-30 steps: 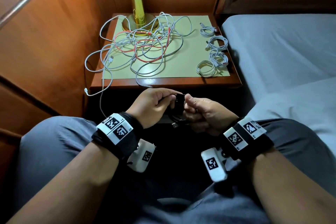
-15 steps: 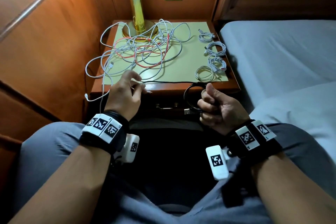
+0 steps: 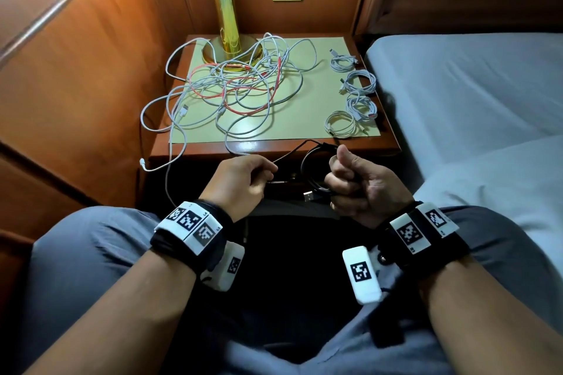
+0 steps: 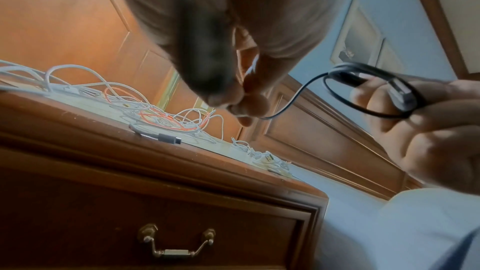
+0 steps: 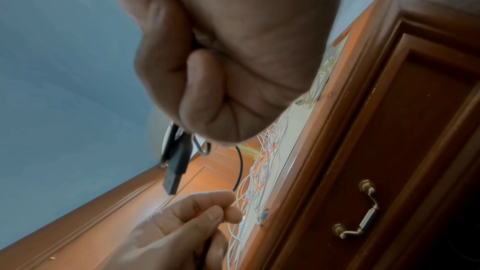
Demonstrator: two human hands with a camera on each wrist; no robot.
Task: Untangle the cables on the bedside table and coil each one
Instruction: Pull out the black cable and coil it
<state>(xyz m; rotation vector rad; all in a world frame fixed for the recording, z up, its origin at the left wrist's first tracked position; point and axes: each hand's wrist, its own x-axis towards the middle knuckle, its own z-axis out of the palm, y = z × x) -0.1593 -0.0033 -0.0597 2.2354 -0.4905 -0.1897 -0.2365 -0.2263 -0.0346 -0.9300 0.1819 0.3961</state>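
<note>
Four white coils (image 3: 353,91) lay finished along the table's (image 3: 274,148) right edge. Right hand (image 3: 362,184) gripped a part-wound black cable (image 3: 318,166) in a closed fist, thumb up, plug hanging below. Left hand (image 3: 243,178) pinched the cable's free length between thumb and fingertips, just in front of the table. Tangle (image 3: 231,91) of white and red cables remained by the lamp (image 3: 231,49). Judged under half done.

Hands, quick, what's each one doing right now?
Left hand: pinches the loose run of the black cable.
Right hand: grips the black cable's coiled loops.
</note>
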